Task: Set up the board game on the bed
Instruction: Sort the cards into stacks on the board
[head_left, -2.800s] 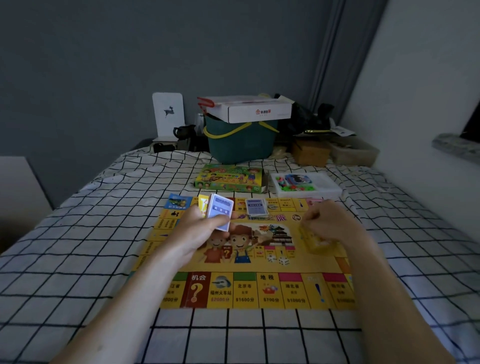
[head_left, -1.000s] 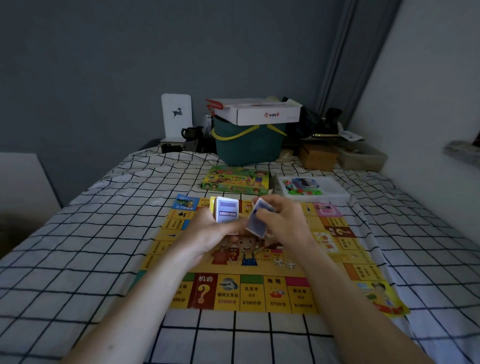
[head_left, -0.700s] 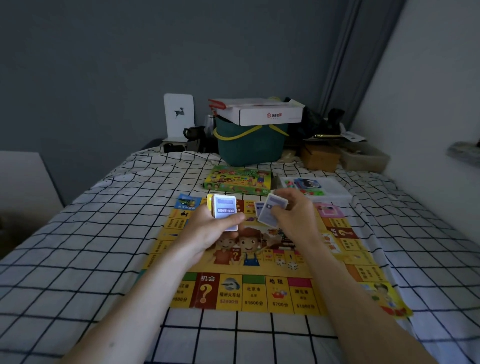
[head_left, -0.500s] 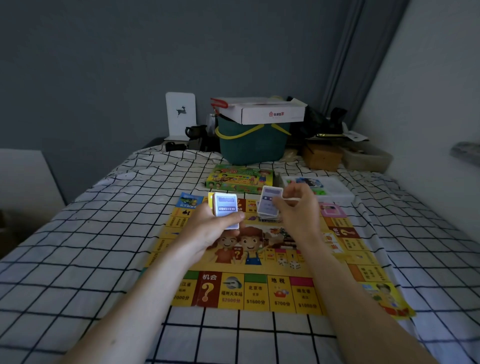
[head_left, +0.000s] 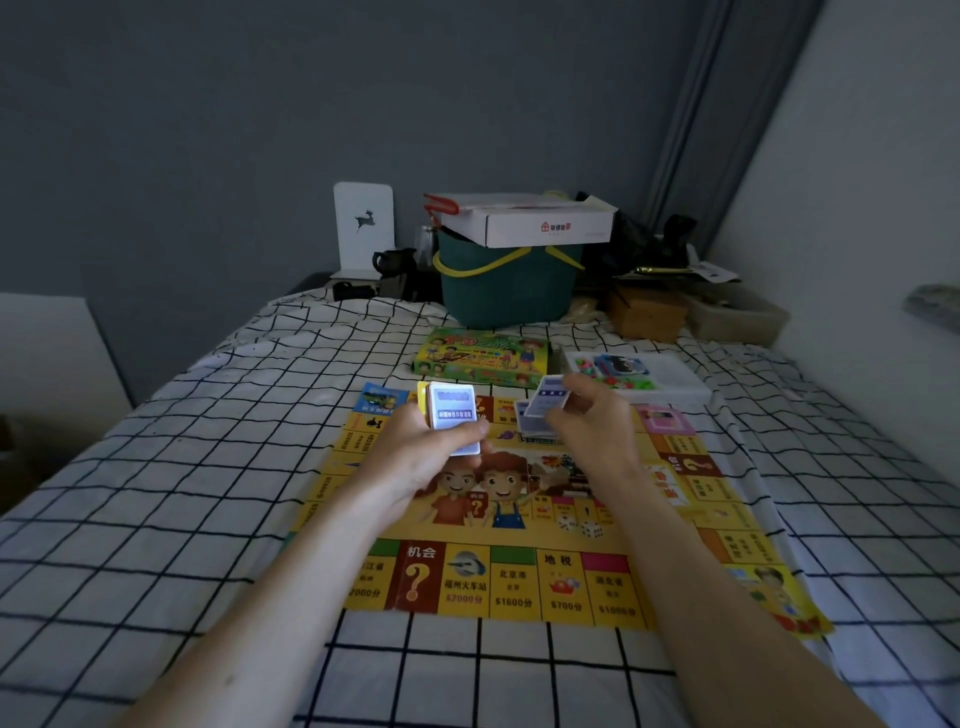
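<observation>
The yellow game board (head_left: 524, 519) (cartoon children at its centre) lies flat on the checked bed (head_left: 182, 493), mid-frame. The left hand (head_left: 415, 462) grips a card deck (head_left: 452, 421); the right hand (head_left: 592, 431) pinches one card (head_left: 545, 397).

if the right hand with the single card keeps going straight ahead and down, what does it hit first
Most likely the small pile of cards lying on the game board, just under the card pinched by the right hand. Depth is hard to judge; beyond it sits the white tray.
</observation>
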